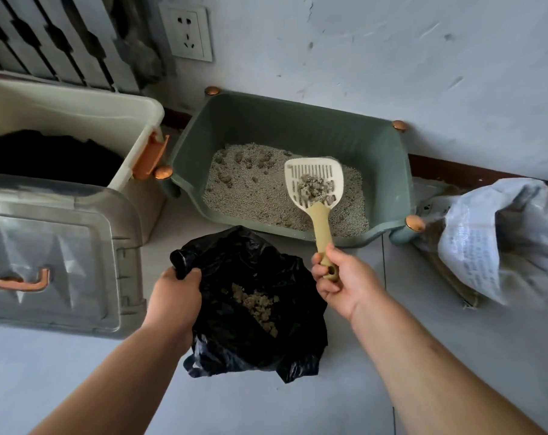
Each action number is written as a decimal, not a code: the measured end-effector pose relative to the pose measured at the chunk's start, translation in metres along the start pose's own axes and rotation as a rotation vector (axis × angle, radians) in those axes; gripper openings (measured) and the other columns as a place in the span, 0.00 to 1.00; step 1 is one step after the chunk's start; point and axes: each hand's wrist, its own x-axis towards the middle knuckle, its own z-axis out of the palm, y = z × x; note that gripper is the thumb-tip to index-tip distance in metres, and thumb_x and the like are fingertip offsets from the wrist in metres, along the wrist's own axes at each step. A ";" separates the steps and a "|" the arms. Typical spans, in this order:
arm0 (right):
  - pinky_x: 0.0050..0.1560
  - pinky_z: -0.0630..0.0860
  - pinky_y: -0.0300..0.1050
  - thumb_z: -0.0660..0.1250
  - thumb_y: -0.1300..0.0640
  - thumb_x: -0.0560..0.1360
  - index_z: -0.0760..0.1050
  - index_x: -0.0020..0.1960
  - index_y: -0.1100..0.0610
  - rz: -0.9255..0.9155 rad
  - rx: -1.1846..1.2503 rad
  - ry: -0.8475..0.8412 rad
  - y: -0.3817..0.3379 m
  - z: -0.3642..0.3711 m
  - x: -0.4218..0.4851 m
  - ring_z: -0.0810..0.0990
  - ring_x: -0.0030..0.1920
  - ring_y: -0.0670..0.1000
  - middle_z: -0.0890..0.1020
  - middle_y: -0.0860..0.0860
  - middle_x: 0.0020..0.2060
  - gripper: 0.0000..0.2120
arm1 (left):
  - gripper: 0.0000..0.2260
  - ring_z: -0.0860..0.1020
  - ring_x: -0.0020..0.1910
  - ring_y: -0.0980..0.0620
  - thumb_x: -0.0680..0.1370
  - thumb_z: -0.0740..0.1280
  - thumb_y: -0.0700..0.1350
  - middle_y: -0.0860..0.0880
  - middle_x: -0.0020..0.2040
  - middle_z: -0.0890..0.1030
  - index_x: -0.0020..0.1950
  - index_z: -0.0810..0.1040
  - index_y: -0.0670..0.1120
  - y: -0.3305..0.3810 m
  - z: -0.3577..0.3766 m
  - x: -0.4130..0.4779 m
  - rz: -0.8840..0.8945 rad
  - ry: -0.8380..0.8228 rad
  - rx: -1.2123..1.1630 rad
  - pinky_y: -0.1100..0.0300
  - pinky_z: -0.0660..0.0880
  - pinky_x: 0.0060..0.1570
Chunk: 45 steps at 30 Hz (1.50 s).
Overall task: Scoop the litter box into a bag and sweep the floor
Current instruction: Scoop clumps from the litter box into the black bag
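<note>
One scoop [322, 227]; one bag [250, 255]; clumps [316, 188] unclear

Both bare forearms reach forward, one from each lower corner. The left hand [175, 293] is knuckles-up, fingers curled, gripping the rim of the black bag [250, 265]. The right hand [338, 277] sits slightly higher, fingers and thumb wrapped round the handle end of the scoop [322, 227].

**LEGIBLE MARKINGS: NONE**

One printed surface is in view: the pale sack [498, 215] lying on the floor just to the right of the litter box [297, 120]. Its facing side carries a block of small dark print [472, 255] set in several lines. The characters are too small and blurred to read.
</note>
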 end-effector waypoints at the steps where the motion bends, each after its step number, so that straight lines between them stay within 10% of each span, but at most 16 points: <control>1: 0.14 0.55 0.33 0.60 0.57 0.81 0.71 0.50 0.59 0.007 -0.002 -0.003 0.000 -0.001 -0.002 0.70 0.23 0.43 0.76 0.52 0.33 0.05 | 0.04 0.82 0.50 0.39 0.83 0.62 0.45 0.41 0.50 0.82 0.56 0.74 0.48 0.000 0.000 0.000 0.001 0.000 0.002 0.40 0.77 0.59; 23: 0.20 0.57 0.35 0.62 0.62 0.79 0.78 0.57 0.64 -0.072 -0.498 -0.102 0.019 -0.050 -0.076 0.70 0.29 0.46 0.81 0.56 0.37 0.11 | 0.05 0.83 0.50 0.40 0.82 0.62 0.45 0.41 0.51 0.83 0.55 0.75 0.48 0.002 -0.008 0.004 -0.010 0.094 -0.038 0.41 0.79 0.56; 30: 0.30 0.67 0.29 0.68 0.63 0.74 0.83 0.49 0.45 -0.343 -0.994 0.022 0.019 -0.063 -0.090 0.72 0.29 0.40 0.80 0.45 0.31 0.14 | 0.05 0.82 0.50 0.39 0.82 0.61 0.44 0.39 0.51 0.82 0.52 0.76 0.47 0.005 -0.010 0.002 0.001 0.102 -0.017 0.43 0.80 0.56; 45: 0.20 0.57 0.34 0.62 0.60 0.78 0.77 0.49 0.51 -0.443 -0.662 0.178 -0.032 0.005 -0.053 0.65 0.26 0.46 0.80 0.53 0.33 0.08 | 0.06 0.79 0.44 0.44 0.82 0.61 0.44 0.40 0.47 0.80 0.51 0.78 0.47 0.009 -0.015 -0.004 0.029 0.075 -0.003 0.46 0.79 0.50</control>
